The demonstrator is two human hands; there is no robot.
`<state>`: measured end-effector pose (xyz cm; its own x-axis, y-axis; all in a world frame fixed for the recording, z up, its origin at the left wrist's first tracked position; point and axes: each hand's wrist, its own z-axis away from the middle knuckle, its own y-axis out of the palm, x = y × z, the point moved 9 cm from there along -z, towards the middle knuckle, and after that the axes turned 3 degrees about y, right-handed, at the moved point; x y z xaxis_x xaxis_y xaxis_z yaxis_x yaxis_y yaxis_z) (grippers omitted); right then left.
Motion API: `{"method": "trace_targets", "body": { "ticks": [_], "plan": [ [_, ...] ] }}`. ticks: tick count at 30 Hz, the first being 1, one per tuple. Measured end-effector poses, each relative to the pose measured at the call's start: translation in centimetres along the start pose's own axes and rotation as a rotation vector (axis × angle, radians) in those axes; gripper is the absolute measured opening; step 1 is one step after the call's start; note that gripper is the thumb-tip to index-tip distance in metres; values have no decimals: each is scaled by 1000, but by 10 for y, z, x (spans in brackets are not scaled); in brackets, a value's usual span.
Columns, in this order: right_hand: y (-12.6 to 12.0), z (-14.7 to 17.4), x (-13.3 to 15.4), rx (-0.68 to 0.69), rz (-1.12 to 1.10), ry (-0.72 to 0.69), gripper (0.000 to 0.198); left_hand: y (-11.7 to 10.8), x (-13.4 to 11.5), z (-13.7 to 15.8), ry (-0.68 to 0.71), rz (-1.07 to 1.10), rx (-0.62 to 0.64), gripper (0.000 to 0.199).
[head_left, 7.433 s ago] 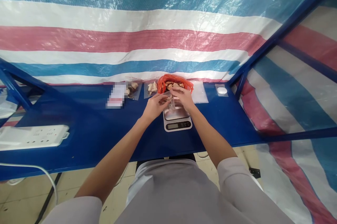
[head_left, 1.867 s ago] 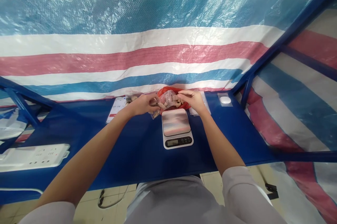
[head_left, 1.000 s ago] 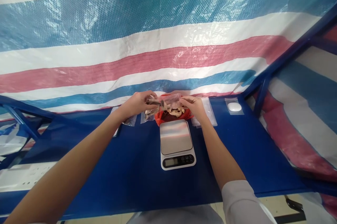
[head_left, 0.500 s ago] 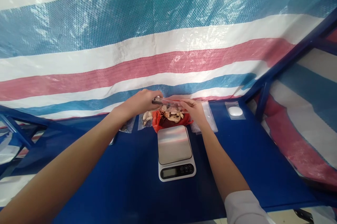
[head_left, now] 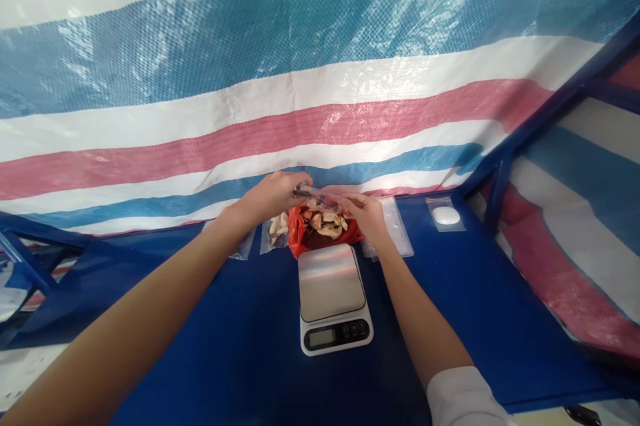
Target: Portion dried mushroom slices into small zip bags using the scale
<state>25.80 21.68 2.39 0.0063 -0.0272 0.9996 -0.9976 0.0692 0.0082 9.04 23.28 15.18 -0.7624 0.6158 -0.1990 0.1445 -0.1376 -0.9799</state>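
My left hand is closed around a small dark, shiny object, whose kind I cannot make out. Fingers of my right hand pinch a clear plastic bag, which stretches between both hands. Beneath it lies an open red plastic bag with pale, dried-looking mushroom pieces in it. Directly in front of the red bag stands a kitchen scale with a bare metal plate; its display shows no digits I can read.
Left of the red bag lie a clear bag of pale pieces and another clear bag. Flat clear bags lie right of it. Farther right, a white oval object rests on a small bag. A striped tarp rises behind the blue table.
Both hands stay over the red bag; the clear bag between them has shifted slightly, baring more of the pieces below. The whole view has tilted a little.
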Motion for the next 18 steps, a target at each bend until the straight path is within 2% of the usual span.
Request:
{"method": "trace_targets", "body": {
  "ticks": [9, 13, 18],
  "plan": [
    [-1, -3, -3, 12, 287, -67, 25, -1, -12, -3, 20, 6, 40, 30],
    [-10, -3, -2, -33, 340, -61, 22, -2, -14, -7, 28, 61, -13, 35],
    [-10, -4, -3, -27, 342, -50, 22, 1, -1, -6, -16, 143, -95, 44]
  ]
}}
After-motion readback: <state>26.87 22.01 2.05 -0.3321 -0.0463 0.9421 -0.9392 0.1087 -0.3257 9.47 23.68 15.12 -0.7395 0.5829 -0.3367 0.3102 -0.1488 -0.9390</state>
